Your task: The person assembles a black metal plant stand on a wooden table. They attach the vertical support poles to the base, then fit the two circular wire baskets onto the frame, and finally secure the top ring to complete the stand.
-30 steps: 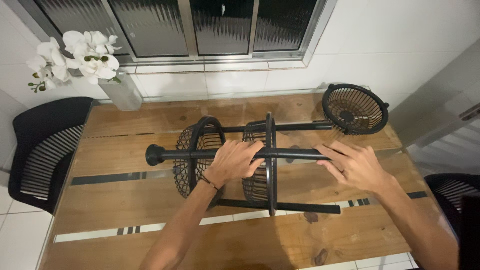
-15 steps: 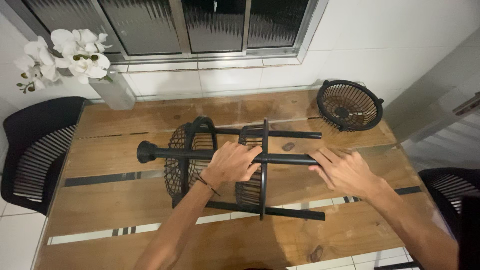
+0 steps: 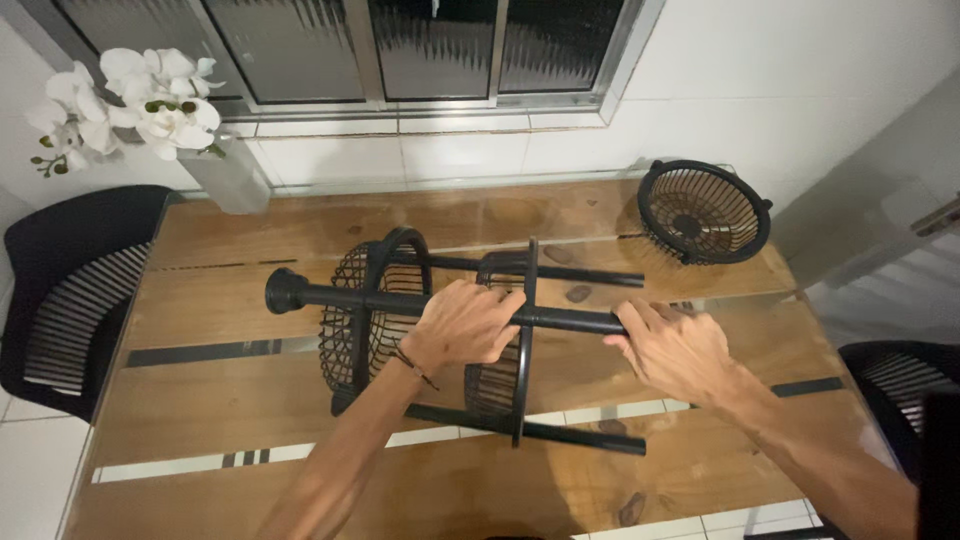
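On table (image 3: 250,310), black basket stand (image 3: 400,300) lying lengthwise left-right.

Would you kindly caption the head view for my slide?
Both hands grip a black tiered basket stand lying on a wooden table.

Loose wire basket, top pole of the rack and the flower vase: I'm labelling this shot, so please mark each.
loose wire basket (image 3: 705,212), head view, its inner wire wall.
top pole (image 3: 330,296), head view, bare stretch near its left end.
flower vase (image 3: 228,178), head view, its frosted body.
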